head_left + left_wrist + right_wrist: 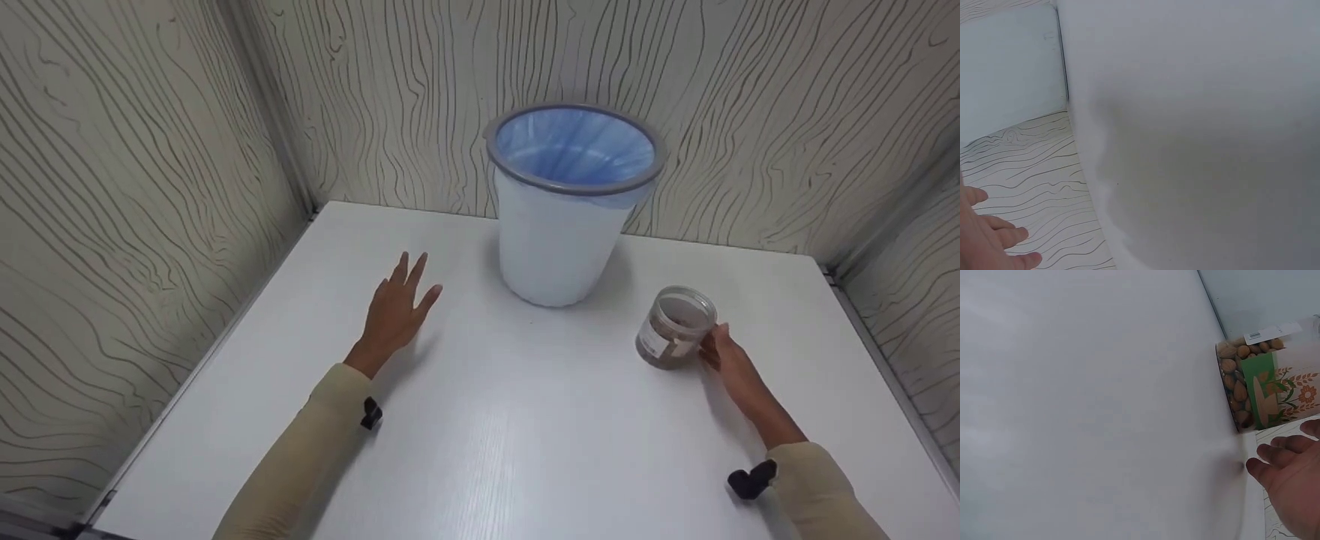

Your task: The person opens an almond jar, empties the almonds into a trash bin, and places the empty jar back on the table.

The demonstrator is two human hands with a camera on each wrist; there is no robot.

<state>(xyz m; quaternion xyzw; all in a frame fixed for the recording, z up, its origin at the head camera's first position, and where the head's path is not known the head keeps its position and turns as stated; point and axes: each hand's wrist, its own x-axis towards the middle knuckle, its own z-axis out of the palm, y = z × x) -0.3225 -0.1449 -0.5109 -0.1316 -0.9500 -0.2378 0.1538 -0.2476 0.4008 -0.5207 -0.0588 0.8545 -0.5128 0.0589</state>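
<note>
A clear jar of almonds stands upright on the white table, right of the middle in the head view. In the right wrist view the jar shows whole brown nuts and a label with green and flower prints. My right hand is at the jar's right side, its fingers loosely extended close to the wall and not wrapped round it. My left hand hovers low above the left part of the table with its fingers spread, holding nothing; its fingers also show in the left wrist view.
A white waste bin with a grey rim and a blue liner bag stands at the back middle of the table, left of and behind the jar. Wood-patterned panels wall in the back and both sides.
</note>
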